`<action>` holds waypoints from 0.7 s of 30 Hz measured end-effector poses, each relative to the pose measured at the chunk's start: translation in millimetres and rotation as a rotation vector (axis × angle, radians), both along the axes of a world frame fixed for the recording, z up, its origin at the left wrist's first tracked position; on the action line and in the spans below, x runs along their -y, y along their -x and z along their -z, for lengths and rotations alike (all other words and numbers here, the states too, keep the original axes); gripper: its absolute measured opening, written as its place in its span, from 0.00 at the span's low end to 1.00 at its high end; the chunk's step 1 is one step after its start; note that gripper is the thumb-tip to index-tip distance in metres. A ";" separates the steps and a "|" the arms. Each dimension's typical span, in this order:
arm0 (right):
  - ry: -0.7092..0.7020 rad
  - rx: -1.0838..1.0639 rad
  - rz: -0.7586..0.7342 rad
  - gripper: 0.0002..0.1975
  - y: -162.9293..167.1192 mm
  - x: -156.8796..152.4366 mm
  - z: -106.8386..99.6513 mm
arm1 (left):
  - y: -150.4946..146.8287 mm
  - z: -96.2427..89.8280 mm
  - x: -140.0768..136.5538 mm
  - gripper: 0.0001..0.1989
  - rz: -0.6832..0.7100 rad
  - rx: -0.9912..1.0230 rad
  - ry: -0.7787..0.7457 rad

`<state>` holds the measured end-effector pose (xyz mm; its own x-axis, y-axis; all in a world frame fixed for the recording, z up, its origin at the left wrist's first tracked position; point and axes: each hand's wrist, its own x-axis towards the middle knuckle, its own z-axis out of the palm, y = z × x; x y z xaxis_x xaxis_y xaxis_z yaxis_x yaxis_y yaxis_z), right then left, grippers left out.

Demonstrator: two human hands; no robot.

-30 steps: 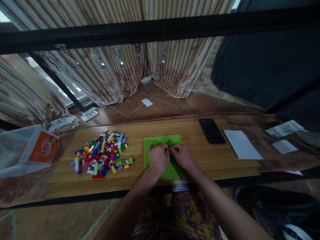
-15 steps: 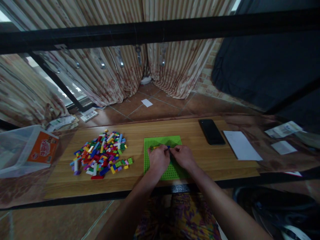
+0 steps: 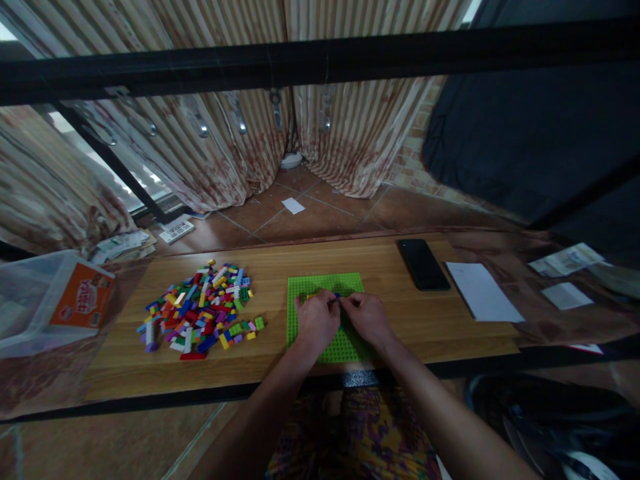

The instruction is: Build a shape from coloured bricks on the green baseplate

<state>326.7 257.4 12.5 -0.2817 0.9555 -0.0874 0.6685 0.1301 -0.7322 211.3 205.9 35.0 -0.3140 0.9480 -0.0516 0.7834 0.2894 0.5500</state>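
Note:
A green studded baseplate lies on the wooden board, partly covered by my hands. Over its middle, my left hand is closed, thumb and fingers pinching a small dark blue brick. Fingertips of my right hand close on the same brick from the other side. Most of this brick is hidden by the fingers, and I cannot tell whether it is pressed onto the plate. A bit of yellow brick peeks out behind my left knuckles.
Left of the plate spreads a heap of mixed coloured bricks. A clear plastic box with an orange label stands at far left. To the right lie a black phone and white paper. A dark bar crosses beyond the table.
Both hands stay at the same spot over the plate, fingers still closed around the blue brick. The view shifts very slightly.

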 end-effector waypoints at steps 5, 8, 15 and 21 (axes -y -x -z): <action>-0.011 0.052 0.000 0.17 0.1 1.1 1.2 | 1.0 1.2 -1.2 0.08 0.015 -0.030 0.015; -0.032 0.096 -0.017 0.17 0.4 0.7 1.1 | 0.9 0.4 -2.9 0.09 0.015 -0.049 0.038; -0.045 0.095 -0.016 0.16 -0.2 1.5 3.2 | -2.5 4.8 3.7 0.08 -0.007 -0.073 0.017; -0.028 0.103 -0.028 0.14 0.9 1.3 0.1 | -4.7 2.9 7.8 0.09 -0.002 -0.071 0.028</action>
<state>325.8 256.0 12.4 -0.2990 0.9499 -0.0907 0.7361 0.1691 -0.6554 216.0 198.1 32.1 -0.3194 0.9460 -0.0552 0.8197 0.3050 0.4848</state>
